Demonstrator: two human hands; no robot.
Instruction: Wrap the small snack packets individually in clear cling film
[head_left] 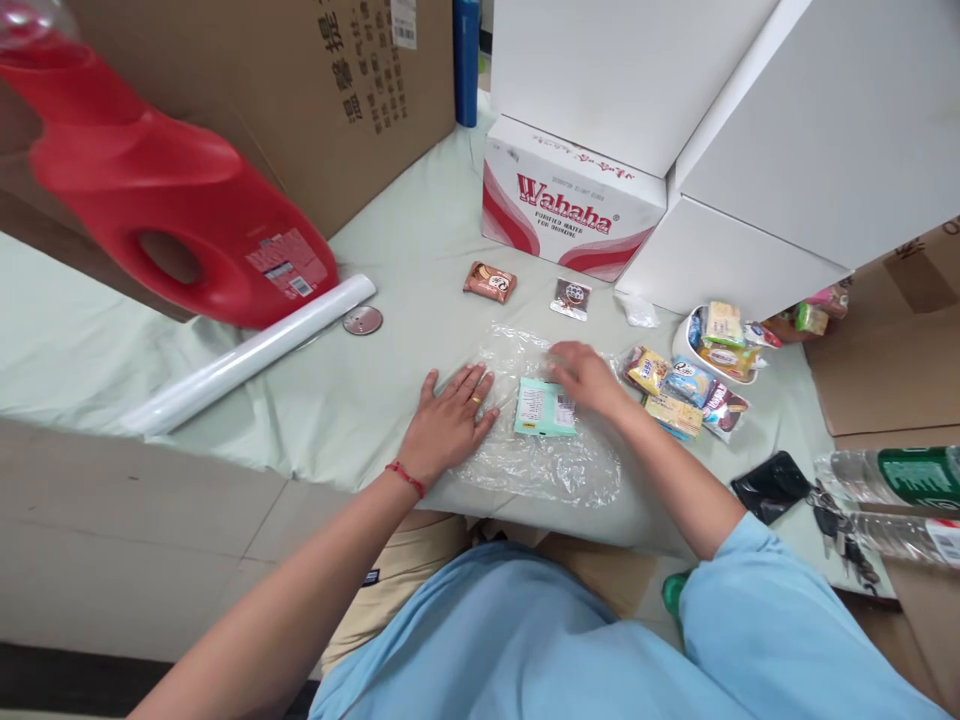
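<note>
In the head view, the left hand (450, 420) lies flat, palm down, fingers spread a little, on the left edge of a clear plastic sheet (540, 460) that is spread over the pale green worktop (360, 390). A ring shows on one finger and a red cord circles the wrist.

Just right of that hand, lying on the sheet, is a mint-green packet (544, 408) with its printed label side up. It sits between the two hands, close to the left fingertips but apart from them. The right hand (585, 378) is blurred; it rests palm down at the packet's upper right corner, fingers curled loosely toward the sheet, and whether it pinches the packet or the plastic cannot be told.

To the right of the right hand, a heap of small snack packets (679, 392) lies just beside the sheet, with a white bowl (684, 338) of more packets beyond it. Farther from the hands, two brown snack packets (489, 282) lie apart in front of a Wahaha carton (570, 205). Well left of the left hand lie a white roll (247, 355), a small metal disc (363, 321) and a red jug (165, 210). Near the right forearm lie a black pouch (771, 486) and keys.
</note>
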